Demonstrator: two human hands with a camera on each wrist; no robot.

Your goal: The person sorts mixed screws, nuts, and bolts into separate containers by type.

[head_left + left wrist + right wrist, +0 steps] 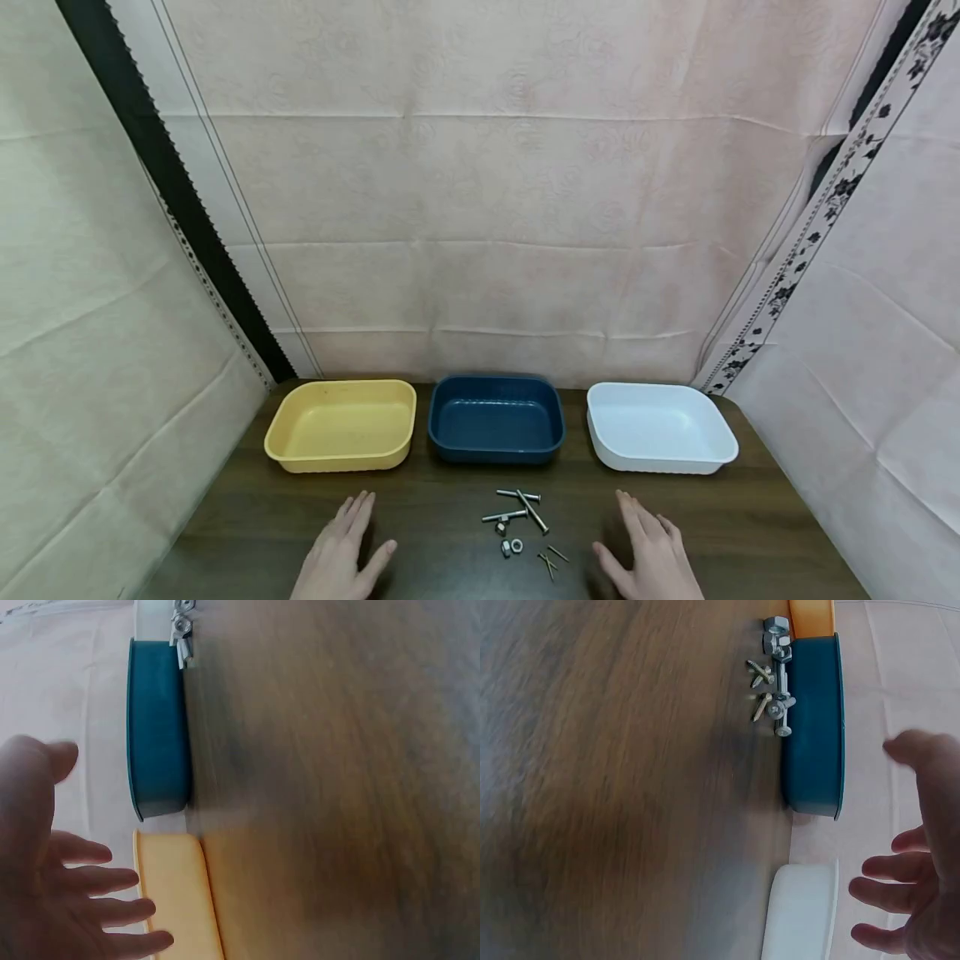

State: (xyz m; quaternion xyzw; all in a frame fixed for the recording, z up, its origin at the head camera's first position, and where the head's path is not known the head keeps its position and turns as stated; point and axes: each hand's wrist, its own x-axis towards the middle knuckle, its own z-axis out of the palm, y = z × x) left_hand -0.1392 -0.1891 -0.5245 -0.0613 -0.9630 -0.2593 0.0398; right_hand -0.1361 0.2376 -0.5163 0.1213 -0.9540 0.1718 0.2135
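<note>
A loose group of hardware lies on the table between the two hands. It has long silver bolts (534, 514) that partly cross each other, hex nuts (517, 546) just nearer the person, and small brassy screws (557, 553) to the right of the nuts. My left hand (343, 550) is left of the group, fingers straight and thumb spread, with nothing in it. On the group's other side, my right hand (651, 552) has its fingers extended and holds nothing. The wrist views show both palms bare, with the bolts (782, 682) well away from the right fingers.
Three trays stand in a row behind the hardware: yellow (341, 462) at left, dark blue (497, 456) in the middle, white (660, 467) at right. Pale cloth (480, 192) hangs behind and along both sides of the brown wooden table (442, 533).
</note>
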